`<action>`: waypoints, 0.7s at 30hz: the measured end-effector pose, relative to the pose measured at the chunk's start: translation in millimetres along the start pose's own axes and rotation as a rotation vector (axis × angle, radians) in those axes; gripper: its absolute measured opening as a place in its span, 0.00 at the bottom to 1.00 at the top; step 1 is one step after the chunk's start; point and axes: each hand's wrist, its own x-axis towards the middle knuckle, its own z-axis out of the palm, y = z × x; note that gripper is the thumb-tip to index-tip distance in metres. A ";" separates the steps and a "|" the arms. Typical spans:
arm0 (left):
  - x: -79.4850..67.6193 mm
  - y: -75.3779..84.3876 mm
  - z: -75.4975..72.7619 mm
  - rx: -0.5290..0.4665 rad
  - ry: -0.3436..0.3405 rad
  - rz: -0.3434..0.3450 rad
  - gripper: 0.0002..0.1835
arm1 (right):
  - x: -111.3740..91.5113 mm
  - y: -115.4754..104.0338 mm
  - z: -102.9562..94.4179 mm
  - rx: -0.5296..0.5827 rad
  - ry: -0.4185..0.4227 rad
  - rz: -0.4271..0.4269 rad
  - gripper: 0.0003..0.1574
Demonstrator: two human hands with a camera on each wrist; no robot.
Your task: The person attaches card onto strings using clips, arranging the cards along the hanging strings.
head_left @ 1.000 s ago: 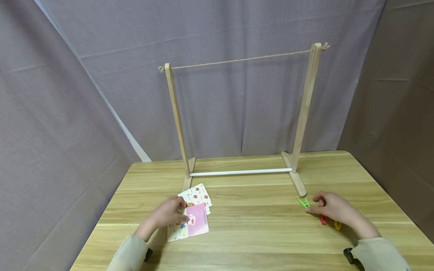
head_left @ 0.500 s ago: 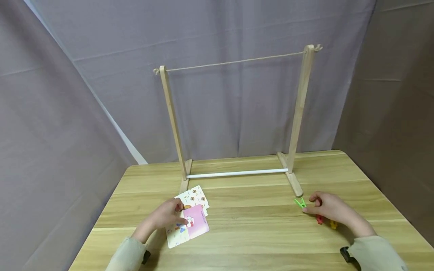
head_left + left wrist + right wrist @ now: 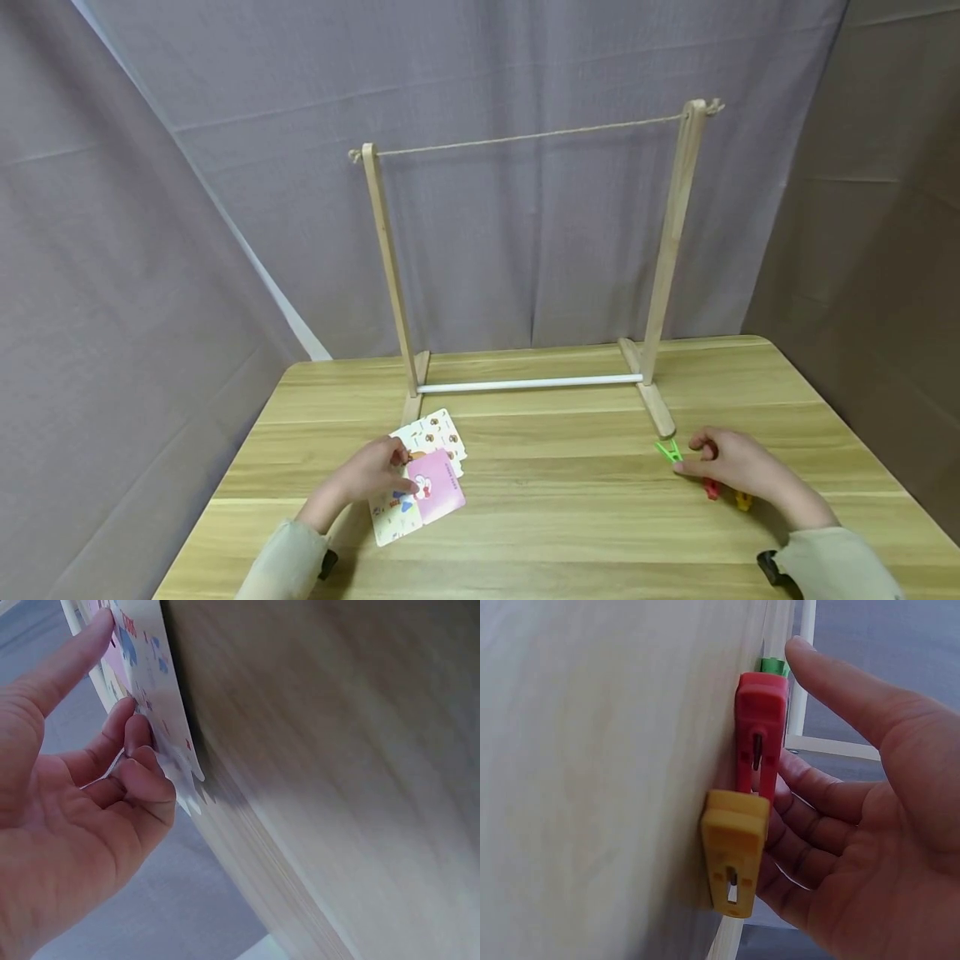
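At the table's left, my left hand [image 3: 369, 475] rests on several printed cards that overlap. Its thumb lies on the pink card [image 3: 442, 493], beside a cream card [image 3: 392, 527], while the fingers touch the cards behind. The left wrist view shows the thumb and fingertips against the printed card [image 3: 161, 682], with the fingers bent loosely. On the other side, my right hand [image 3: 738, 468] hovers over or rests by three plastic clothespins: green [image 3: 668, 452], red [image 3: 761, 712] and yellow [image 3: 735, 832]. Its thumb is close to the green clothespin; whether they touch I cannot tell.
A wooden stand [image 3: 671, 233] rises at the back of the table [image 3: 540, 525], with a string [image 3: 525, 136] tied between its posts and a white rod [image 3: 525, 384] low across. Grey cloth [image 3: 525, 250] hangs behind and at both sides.
The pink card and the cream card have turned a little under my left hand, by varying amounts. The right hand has stayed by the clothespins. The whole view shifted slightly and came back.
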 end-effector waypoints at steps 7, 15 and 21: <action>0.6 1.8 -0.4 0.011 0.011 -0.009 0.20 | 0.6 0.8 0.4 0.015 -0.006 0.012 0.35; 1.4 1.6 1.8 0.022 0.014 -0.050 0.20 | 0.9 0.7 -0.6 0.005 -0.014 0.020 0.36; 1.2 5.8 0.1 0.012 0.023 -0.107 0.19 | 0.9 0.6 -1.1 0.002 -0.014 0.018 0.37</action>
